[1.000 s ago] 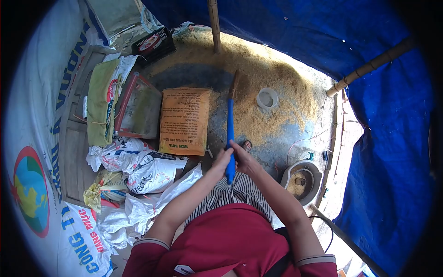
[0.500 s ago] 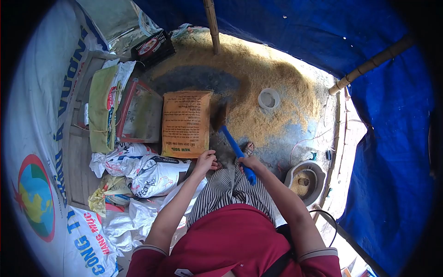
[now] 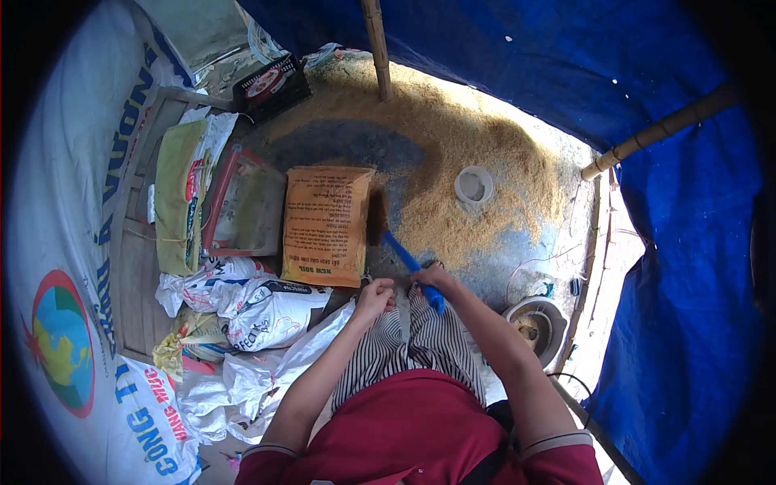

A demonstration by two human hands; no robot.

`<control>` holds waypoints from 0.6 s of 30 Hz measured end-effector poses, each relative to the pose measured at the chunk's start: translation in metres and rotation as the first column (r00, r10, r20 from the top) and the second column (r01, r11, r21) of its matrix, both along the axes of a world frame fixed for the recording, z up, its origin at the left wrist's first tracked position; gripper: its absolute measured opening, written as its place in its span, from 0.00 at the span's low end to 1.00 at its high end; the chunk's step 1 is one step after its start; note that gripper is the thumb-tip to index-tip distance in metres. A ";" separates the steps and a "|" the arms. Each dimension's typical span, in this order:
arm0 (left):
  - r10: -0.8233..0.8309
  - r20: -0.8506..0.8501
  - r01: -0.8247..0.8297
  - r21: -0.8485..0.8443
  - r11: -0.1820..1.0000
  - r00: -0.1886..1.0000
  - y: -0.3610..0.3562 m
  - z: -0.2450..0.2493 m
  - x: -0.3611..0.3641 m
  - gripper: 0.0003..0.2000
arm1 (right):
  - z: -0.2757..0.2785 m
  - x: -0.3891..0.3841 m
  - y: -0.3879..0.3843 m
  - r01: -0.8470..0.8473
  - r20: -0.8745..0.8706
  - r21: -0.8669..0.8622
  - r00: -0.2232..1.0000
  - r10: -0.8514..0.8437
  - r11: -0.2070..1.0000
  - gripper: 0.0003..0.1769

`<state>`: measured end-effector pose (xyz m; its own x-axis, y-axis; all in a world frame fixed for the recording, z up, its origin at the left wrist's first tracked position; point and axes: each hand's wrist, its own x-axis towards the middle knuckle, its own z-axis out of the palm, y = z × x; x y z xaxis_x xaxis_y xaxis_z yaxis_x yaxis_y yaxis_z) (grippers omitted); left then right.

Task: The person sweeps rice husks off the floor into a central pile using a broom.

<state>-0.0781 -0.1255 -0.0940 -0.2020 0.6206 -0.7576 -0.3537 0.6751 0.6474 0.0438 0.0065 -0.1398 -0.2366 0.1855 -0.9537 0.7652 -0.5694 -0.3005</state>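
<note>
My right hand (image 3: 435, 277) is wrapped round the blue handle of a tool (image 3: 411, 263) with a dark brown head. The head is blurred and lies close beside the right edge of an orange printed package marked "NEW SOIL" (image 3: 326, 226). Just below the package's lower right corner is my left hand (image 3: 377, 299), its fingers curled in, close over the striped trousers (image 3: 388, 343). Nothing shows in the left fingers.
Loose tan husks (image 3: 493, 162) spread over the floor, with a white tub (image 3: 474, 187) among them. A grey pot (image 3: 550, 323) stands at right. At left are a red-rimmed tray (image 3: 250, 202) and white sacks (image 3: 275, 315). Bamboo poles (image 3: 376, 48) and blue tarp (image 3: 533, 73) border the area.
The tool's head has moved left, closer to the package, with my right hand shifting slightly up. My left hand has drawn down and right from the package's corner. The view has shifted slightly.
</note>
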 end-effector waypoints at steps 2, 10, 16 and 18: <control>0.001 -0.001 -0.001 -0.020 1.000 1.000 -0.003 -0.003 0.002 0.13 | 0.002 0.012 0.019 0.061 -0.078 -0.086 0.995 -0.068 0.994 0.12; -0.011 -0.062 0.010 -0.019 1.000 0.998 0.006 -0.009 0.007 0.13 | 0.008 0.055 0.050 0.235 -0.116 -0.103 0.962 -0.247 0.966 0.11; 0.004 -0.034 -0.005 -0.020 1.000 0.999 0.013 -0.010 0.006 0.13 | 0.056 0.043 0.034 -0.017 0.018 0.446 1.000 0.010 0.895 0.16; -0.006 -0.031 0.005 -0.015 1.000 0.999 0.016 -0.010 0.007 0.13 | 0.047 0.062 0.022 -0.036 0.013 0.507 0.999 0.034 0.861 0.19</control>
<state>-0.0715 -0.1092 -0.1045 -0.2224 0.6107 -0.7600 -0.3296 0.6865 0.6481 0.1057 0.0283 -0.0928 -0.2494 0.6350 -0.7312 0.7833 -0.3118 -0.5379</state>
